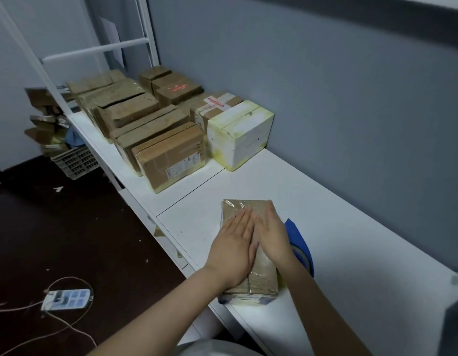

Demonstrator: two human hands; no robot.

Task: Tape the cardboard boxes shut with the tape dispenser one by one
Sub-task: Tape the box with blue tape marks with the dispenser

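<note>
White surface runs along a grey-blue wall, with dark floor to the left.

At the near edge lies a small cardboard box, flat and closed. Glossy clear tape shows over its top at the far and near ends. Contents not visible.

Left hand and right hand both lie palm-down on the box top, side by side. Fingers are straight and released, pressing flat and gripping nothing.

The blue tape dispenser sits on the surface just beside the box's right side, partly hidden behind the right hand and wrist. Neither hand holds it.

At the far end of the surface, a cluster of cardboard boxes is packed tight together.
- All are closed or nearly closed, insides not visible.
- One brown box in the back shows a dark gap between its top flaps.
- Nearest brown box has a printed label on its side.
- A white box with yellowish edges stands at the wall side of the cluster.

A white metal frame rises behind the cluster.

On the floor at far left is a slotted plastic crate with cardboard pieces piled by it. Cannot tell if they sit inside. A power strip with cords lies on the floor at lower left.
</note>
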